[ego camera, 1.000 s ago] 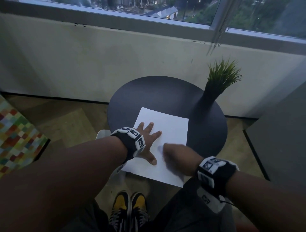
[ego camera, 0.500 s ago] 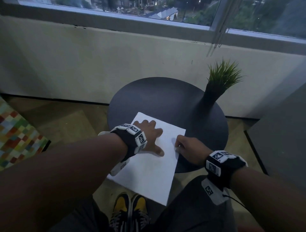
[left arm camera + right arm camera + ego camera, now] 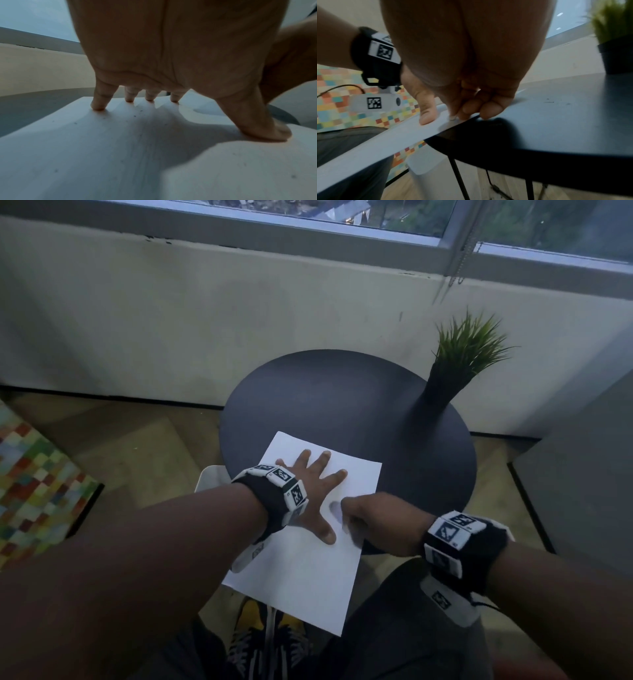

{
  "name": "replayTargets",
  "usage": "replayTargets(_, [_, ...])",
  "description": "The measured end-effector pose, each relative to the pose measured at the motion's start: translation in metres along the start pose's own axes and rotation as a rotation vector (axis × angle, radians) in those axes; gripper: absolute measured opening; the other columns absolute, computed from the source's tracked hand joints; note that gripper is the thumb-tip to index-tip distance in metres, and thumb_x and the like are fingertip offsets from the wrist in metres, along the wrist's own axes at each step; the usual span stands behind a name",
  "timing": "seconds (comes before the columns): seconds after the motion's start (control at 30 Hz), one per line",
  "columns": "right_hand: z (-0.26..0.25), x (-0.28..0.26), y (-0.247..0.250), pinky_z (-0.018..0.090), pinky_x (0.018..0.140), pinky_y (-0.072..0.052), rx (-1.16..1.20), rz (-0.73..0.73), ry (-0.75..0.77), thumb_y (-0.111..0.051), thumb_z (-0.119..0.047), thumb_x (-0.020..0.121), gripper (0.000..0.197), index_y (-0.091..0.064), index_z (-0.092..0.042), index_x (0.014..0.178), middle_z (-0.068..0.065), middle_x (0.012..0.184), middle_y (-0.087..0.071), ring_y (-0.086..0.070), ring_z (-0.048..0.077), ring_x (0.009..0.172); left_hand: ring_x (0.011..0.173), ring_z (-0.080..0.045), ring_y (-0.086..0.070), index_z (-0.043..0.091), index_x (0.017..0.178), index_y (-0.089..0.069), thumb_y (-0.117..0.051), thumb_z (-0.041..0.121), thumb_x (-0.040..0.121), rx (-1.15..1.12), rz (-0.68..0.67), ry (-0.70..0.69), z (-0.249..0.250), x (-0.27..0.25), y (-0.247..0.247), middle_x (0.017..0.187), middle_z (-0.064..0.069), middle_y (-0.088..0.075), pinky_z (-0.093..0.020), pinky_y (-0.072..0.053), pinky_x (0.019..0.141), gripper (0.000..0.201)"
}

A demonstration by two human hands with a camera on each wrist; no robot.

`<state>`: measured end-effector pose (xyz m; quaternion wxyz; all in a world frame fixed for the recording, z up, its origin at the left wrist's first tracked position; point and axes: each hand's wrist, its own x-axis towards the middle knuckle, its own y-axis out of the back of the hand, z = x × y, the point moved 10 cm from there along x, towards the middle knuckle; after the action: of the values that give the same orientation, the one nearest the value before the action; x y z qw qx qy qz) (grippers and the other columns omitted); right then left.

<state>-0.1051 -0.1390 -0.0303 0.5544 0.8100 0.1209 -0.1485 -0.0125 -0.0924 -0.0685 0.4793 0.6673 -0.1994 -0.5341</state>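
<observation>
White paper sheet (image 3: 301, 583) lies on a round dark table (image 3: 342, 405), which bears a potted grass plant (image 3: 466, 350) at its far right; the sheet's near half overhangs the front rim above the person's lap. The left hand (image 3: 308, 491) presses flat on the sheet's far half, fingers (image 3: 101, 97) straight and spread, thumb stretched sideways. The right hand (image 3: 373, 525), just beside that thumb at the sheet's right edge, has curled, bunched fingers (image 3: 491, 108) with tips on the paper; whether they pinch or only press cannot be told.
</observation>
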Motion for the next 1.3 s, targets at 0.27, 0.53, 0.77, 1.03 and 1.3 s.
replayTargets(0.27, [0.029,0.005,0.024,0.035,0.076,-0.053,-0.032,0.154,-0.162,-0.054,-0.022,0.094,0.005,-0.054,-0.022,0.09,0.0,0.092,-0.065,-0.061,0.021,0.083,0.154,-0.038,0.017,0.044,0.157,0.014,-0.066,0.09,0.059,-0.006,0.0,0.01,-0.002,0.003,-0.002,0.167,0.0,0.025,-0.072,-0.01,0.117,0.134])
replayTargets(0.53, [0.033,0.008,0.028,0.036,0.077,-0.055,-0.04,0.156,-0.192,-0.053,-0.025,0.095,0.002,-0.054,-0.024,0.093,0.0,0.094,-0.064,-0.061,0.019,0.084,0.154,-0.037,0.015,0.046,0.155,0.014,-0.062,0.093,0.054,-0.013,0.042,0.014,-0.004,0.01,0.0,0.168,0.002,0.024,-0.071,-0.012,0.115,0.135])
replayTargets(0.77, [0.001,0.008,0.014,0.032,0.074,-0.052,-0.028,0.045,-0.107,-0.058,-0.021,0.091,0.005,-0.056,-0.022,0.096,0.001,0.095,-0.066,-0.061,0.02,0.085,0.154,-0.034,0.017,0.045,0.156,0.014,-0.061,0.093,0.06,-0.024,0.045,-0.003,-0.004,0.004,0.001,0.167,0.004,0.025,-0.069,-0.01,0.118,0.131])
replayTargets(1.03, [-0.022,0.021,0.003,0.034,0.075,-0.052,-0.042,0.034,-0.09,-0.056,-0.022,0.091,0.01,-0.055,-0.017,0.1,0.007,0.098,-0.069,-0.064,0.027,0.089,0.156,-0.028,0.013,0.029,0.16,0.01,-0.064,0.093,0.057,-0.058,0.093,0.005,-0.003,-0.001,-0.001,0.169,0.008,0.02,-0.071,-0.011,0.117,0.141])
replayTargets(1.3, [0.04,0.052,0.046,0.033,0.078,-0.048,0.049,0.231,-0.385,-0.058,-0.03,0.093,0.015,-0.056,-0.015,0.096,0.009,0.101,-0.068,-0.063,0.03,0.093,0.155,-0.028,0.014,0.029,0.16,0.008,-0.061,0.095,0.058,-0.068,0.121,0.003,-0.004,-0.002,-0.002,0.169,0.008,0.019,-0.07,-0.007,0.118,0.14])
